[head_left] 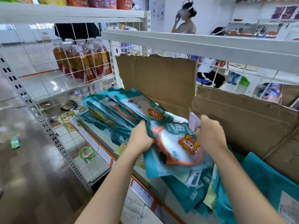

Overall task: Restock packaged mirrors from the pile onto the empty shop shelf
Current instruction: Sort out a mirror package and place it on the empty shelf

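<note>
A teal packaged mirror (179, 146) with an orange rim and a cartoon figure lies tilted over the shelf (142, 178). My left hand (142, 136) grips its upper left edge. My right hand (210, 133) holds its upper right edge, fingers curled around the packet top. Behind them, several packaged mirrors (123, 107) lean in a row on the shelf against a cardboard sheet (158, 78). A loose pile of teal packets (202, 188) lies under and to the right of the held one.
A second cardboard sheet (246, 123) stands at the right. Wire mesh (48, 70) backs the shelf, with red bottles (84, 62) behind it. A white upper shelf (194, 44) hangs overhead. A person (184, 18) stands in the background. Small packets lie on the floor (15, 142).
</note>
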A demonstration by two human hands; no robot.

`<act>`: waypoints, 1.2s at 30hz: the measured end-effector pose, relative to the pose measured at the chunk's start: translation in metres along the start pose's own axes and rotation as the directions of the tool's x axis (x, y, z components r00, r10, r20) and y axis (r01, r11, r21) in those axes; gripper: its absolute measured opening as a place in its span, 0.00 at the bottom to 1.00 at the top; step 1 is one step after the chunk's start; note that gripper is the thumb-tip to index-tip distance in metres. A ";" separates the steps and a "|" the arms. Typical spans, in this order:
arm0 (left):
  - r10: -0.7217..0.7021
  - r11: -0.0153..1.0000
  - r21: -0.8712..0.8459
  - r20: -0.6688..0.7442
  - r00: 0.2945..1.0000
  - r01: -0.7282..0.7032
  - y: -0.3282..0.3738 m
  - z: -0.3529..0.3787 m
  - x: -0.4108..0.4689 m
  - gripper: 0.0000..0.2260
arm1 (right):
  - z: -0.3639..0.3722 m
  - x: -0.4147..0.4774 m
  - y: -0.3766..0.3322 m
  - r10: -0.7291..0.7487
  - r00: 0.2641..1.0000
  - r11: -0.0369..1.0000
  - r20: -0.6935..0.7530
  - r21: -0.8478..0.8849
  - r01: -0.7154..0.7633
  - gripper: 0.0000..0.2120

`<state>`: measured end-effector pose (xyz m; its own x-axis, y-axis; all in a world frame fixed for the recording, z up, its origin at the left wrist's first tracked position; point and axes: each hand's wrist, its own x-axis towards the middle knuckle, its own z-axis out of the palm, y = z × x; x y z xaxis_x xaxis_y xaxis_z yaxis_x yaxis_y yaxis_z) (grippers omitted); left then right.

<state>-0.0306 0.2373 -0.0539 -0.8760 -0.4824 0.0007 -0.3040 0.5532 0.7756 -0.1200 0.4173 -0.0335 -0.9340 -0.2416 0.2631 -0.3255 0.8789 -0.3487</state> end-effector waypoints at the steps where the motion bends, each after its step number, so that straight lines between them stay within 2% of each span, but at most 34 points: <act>1: 0.027 1.000 0.016 -0.022 0.999 -0.026 -0.002 -0.006 0.001 0.12 | -0.007 0.001 -0.002 -0.039 0.999 0.999 -0.033 0.035 0.040 0.05; 3: 0.061 0.998 0.028 -0.054 0.997 -0.059 -0.006 -0.019 0.004 0.10 | -0.019 0.005 -0.006 -0.091 0.992 0.987 -0.087 0.125 0.102 0.13; 5: 0.069 0.997 0.036 -0.053 0.996 -0.067 -0.009 -0.030 0.007 0.13 | -0.028 0.007 -0.014 -0.111 0.990 0.953 -0.088 0.273 0.131 0.17; 8: 0.066 0.984 0.166 -0.015 0.998 -0.063 -0.012 -0.035 0.014 0.21 | -0.024 0.011 -0.024 -0.151 0.984 0.900 0.089 0.423 0.100 0.14; 10: 0.065 0.940 0.336 0.005 0.998 -0.063 -0.012 -0.035 0.016 0.23 | -0.014 0.013 -0.026 -0.167 0.966 0.894 0.199 0.444 0.064 0.10; 12: 0.055 0.902 0.427 0.020 0.998 -0.058 -0.013 -0.034 0.017 0.25 | -0.003 0.018 -0.022 -0.147 0.950 0.877 0.276 0.481 -0.004 0.06; 14: 0.058 0.889 0.453 0.037 0.998 -0.069 -0.014 -0.032 0.017 0.27 | 0.004 0.025 -0.016 -0.121 0.919 0.857 0.375 0.506 -0.094 0.05; 17: 0.077 0.896 0.434 0.050 0.996 -0.091 -0.009 -0.029 0.018 0.28 | 0.012 0.032 -0.007 -0.113 0.809 0.844 0.577 0.485 -0.228 0.10; 20: 0.076 0.874 0.479 0.037 0.996 -0.084 -0.003 -0.023 0.018 0.28 | 0.021 0.033 -0.003 -0.109 0.758 0.880 0.643 0.417 -0.227 0.12; 23: 0.092 0.843 0.536 -0.075 0.993 -0.038 -0.002 -0.019 0.017 0.22 | 0.025 0.036 0.000 -0.094 0.775 0.862 0.625 0.441 -0.251 0.11; 26: 0.096 0.877 0.478 -0.283 0.954 0.053 -0.006 -0.020 0.014 0.13 | 0.031 0.038 0.005 -0.025 0.794 0.790 0.607 0.499 -0.357 0.10; 29: 0.021 0.877 0.434 -0.463 0.886 0.206 -0.015 -0.022 0.006 0.16 | 0.036 0.038 0.011 0.032 0.823 0.712 0.567 0.565 -0.416 0.08; 30: -0.045 0.861 0.432 -0.460 0.887 0.268 -0.018 -0.023 0.001 0.21 | 0.037 0.037 0.012 0.050 0.826 0.685 0.561 0.583 -0.437 0.07; 32: -0.220 0.816 0.444 -0.352 0.910 0.369 -0.026 -0.021 -0.007 0.33 | 0.036 0.034 0.013 0.078 0.826 0.645 0.558 0.603 -0.469 0.03; 34: -0.357 0.836 0.395 -0.137 0.924 0.381 -0.030 -0.016 -0.013 0.40 | 0.037 0.031 0.015 0.109 0.829 0.605 0.549 0.625 -0.493 0.03; 36: -0.360 0.911 0.246 0.087 0.929 0.330 -0.033 -0.008 -0.019 0.42 | 0.038 0.027 0.016 0.146 0.830 0.571 0.539 0.639 -0.515 0.05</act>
<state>-0.0007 0.2224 -0.0746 -0.7369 -0.5882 -0.3333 -0.6583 0.5120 0.5518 -0.1559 0.4092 -0.0657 -0.9017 -0.2938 -0.3172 0.2017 0.3631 -0.9096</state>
